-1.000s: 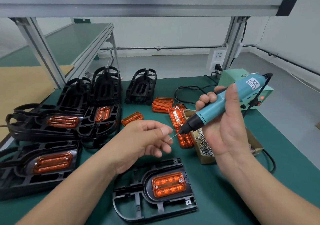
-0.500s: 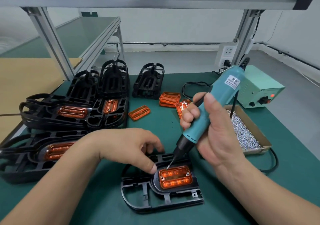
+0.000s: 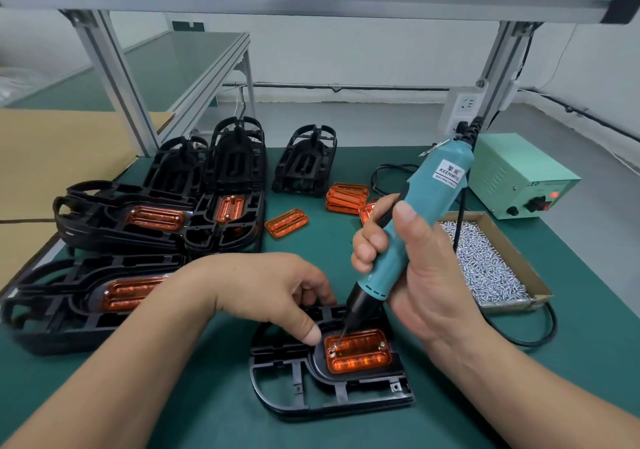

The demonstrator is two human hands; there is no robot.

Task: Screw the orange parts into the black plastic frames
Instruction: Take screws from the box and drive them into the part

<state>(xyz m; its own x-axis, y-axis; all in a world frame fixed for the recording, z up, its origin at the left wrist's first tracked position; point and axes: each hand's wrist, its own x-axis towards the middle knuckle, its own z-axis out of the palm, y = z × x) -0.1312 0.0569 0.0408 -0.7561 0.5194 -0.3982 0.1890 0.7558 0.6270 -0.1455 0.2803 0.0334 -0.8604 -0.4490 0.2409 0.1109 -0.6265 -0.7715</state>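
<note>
A black plastic frame (image 3: 311, 391) lies flat on the green mat at the bottom centre. An orange part (image 3: 362, 353) is seated in its rounded recess, with a screw visible at its upper right corner. My right hand (image 3: 427, 275) grips a teal electric screwdriver (image 3: 420, 206), held nearly upright. The screwdriver's bit tip rests on the orange part's upper left corner. My left hand (image 3: 270, 293) holds the frame's upper left edge, its thumb pressing down just beside the orange part and its fingers curled at the far rim.
Stacks of black frames with orange parts fitted (image 3: 138, 234) fill the left side. Bare black frames (image 3: 304, 161) stand at the back. Loose orange parts (image 3: 286, 223) lie mid-table. A cardboard box of screws (image 3: 485, 261), a green power supply (image 3: 512, 178) and its cable (image 3: 540, 331) are at the right.
My right hand brought the screwdriver down from mid-air until its bit reached the orange part's corner. My left hand dropped onto the frame and now steadies it.
</note>
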